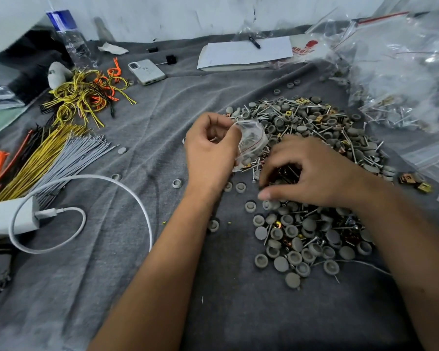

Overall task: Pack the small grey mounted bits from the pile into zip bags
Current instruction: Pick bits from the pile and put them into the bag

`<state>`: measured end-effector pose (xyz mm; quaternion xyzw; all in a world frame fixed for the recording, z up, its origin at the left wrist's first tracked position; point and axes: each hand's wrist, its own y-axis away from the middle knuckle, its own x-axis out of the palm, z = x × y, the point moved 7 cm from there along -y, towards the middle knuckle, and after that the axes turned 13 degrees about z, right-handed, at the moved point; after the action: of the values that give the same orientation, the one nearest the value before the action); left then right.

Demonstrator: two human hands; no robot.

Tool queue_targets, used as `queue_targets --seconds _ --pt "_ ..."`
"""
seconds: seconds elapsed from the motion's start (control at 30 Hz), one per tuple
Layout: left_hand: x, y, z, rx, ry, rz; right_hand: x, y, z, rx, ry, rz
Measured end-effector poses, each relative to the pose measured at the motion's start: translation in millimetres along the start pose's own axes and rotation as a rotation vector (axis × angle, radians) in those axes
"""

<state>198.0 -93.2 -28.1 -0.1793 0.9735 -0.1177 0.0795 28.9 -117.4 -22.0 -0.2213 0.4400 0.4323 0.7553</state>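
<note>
A big pile (312, 127) of small grey round caps, screws and brass clips covers the grey cloth (137, 274) at centre right, with a second cluster of grey caps (302, 239) nearer me. My left hand (208, 150) grips a small clear zip bag (251, 140) at the pile's left edge; a few bits lie inside it. My right hand (312, 176) reaches into the pile just right of the bag, fingers curled over screws and clips. Whether it holds any is hidden.
Filled and empty zip bags (401, 79) heap up at the right. Bundles of yellow, grey and orange cable ties (51, 155) lie at the left, a white charger and cable (36, 214) below them. A phone (146, 71), water bottle (70, 39) and notepad (243, 53) sit at the back.
</note>
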Motion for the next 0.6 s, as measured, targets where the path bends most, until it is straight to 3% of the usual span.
queue_targets --seconds 0.13,0.3,0.4,0.5,0.6 --pt "0.6 0.3 1.2 0.006 0.033 -0.001 13.9 -2.1 -3.7 0.038 -0.018 0.186" --pt "3.3 0.2 1.6 0.01 0.03 0.024 11.0 -0.6 2.3 -0.029 -0.078 0.168" --pt "3.5 -0.2 2.0 0.007 0.02 0.054 -1.5 3.5 11.9 -0.143 -0.245 0.039" --pt "6.9 0.4 -0.5 0.012 -0.03 0.098 -19.4 10.8 16.0 -0.236 -0.384 -0.206" --pt "12.2 0.3 -1.3 0.012 -0.05 0.126 -30.1 17.4 13.1 -0.248 -0.348 -0.455"
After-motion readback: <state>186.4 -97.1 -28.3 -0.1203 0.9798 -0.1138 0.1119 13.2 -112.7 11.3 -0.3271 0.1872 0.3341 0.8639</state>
